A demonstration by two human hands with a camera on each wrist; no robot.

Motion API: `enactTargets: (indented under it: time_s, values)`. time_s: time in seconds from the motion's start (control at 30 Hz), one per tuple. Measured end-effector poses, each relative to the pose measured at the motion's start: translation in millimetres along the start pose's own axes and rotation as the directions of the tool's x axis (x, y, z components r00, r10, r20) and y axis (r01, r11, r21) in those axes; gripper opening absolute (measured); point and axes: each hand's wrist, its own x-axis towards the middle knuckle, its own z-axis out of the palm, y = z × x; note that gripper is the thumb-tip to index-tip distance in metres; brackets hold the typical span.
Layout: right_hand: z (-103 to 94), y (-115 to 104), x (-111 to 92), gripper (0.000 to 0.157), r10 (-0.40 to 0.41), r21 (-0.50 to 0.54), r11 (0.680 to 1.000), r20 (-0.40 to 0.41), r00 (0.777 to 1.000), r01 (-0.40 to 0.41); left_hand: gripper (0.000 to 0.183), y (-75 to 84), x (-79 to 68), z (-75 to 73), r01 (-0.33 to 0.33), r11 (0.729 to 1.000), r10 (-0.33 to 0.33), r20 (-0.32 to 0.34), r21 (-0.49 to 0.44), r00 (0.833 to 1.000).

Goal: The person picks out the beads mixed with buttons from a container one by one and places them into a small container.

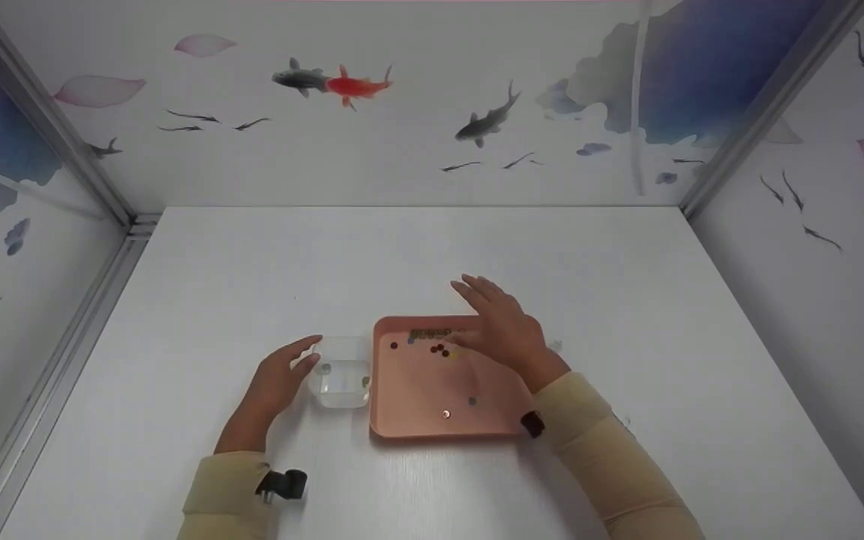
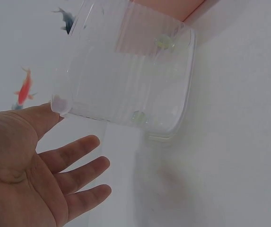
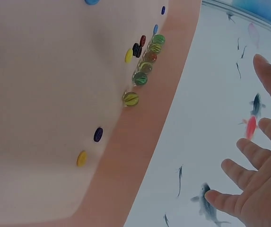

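My left hand is at the left side of a clear plastic container, its fingertips touching the back left corner. In the left wrist view the other fingers are spread apart, away from the wall. A few marbles lie inside the container. My right hand hovers over the back right part of a pink tray, fingers straight and spread, palm holding nothing. Along the tray's back wall lies a row of several glass marbles. Small coloured buttons, among them a yellow button, lie about the tray floor.
The tray stands just right of the container on a white table. Panels printed with fish and petals enclose the table at the back and sides. Small clear objects, too faint to identify, lie beside the right forearm.
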Motion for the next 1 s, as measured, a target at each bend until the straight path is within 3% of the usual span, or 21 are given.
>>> enactTargets:
  time_s: [0.27,0.77,1.0]
  values:
    - [3.1,9,1,0.081,0.016,0.125,0.992,0.036,0.999,-0.021,0.045,-0.2,0.5,0.5,-0.006,1.000,0.006,0.008,0.005,1.000]
    - [4.6,25,8,0.083,-0.010,0.361,0.932,0.066,0.998,-0.015,0.045,0.8,-0.6,0.3,-0.004,1.000,0.004,-0.001,0.023,1.000]
    - [7.2,28,11,0.080,0.066,0.414,0.905,0.084,0.994,-0.096,0.047,0.4,0.9,0.2,-0.003,1.000,0.003,-0.001,0.015,1.000]
